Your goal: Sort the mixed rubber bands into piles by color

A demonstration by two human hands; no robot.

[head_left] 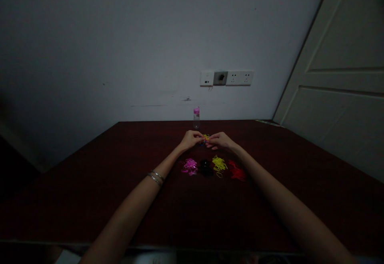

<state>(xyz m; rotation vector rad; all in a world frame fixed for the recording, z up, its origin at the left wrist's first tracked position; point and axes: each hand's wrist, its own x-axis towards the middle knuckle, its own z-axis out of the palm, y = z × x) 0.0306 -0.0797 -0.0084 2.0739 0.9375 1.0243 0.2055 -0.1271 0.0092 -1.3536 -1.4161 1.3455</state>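
Observation:
My left hand (191,139) and my right hand (222,140) meet towards the back of the dark red table. Between their fingertips is a small bunch of mixed rubber bands (206,137), with yellow and some blue showing. Both hands have fingers pinched at this bunch and partly cover it. Nearer to me, four colours lie in a row of separate heaps: pink rubber bands (190,166), a dark, black-looking heap (205,167), yellow rubber bands (219,164) and red rubber bands (237,171). Single bands in the dark heap are hard to make out.
A clear bottle with a pink top (196,118) stands behind my hands, close to the wall. Sockets and a switch (226,78) are set in the wall above. A pale door (339,68) borders the table (90,184) on the right. The light is dim.

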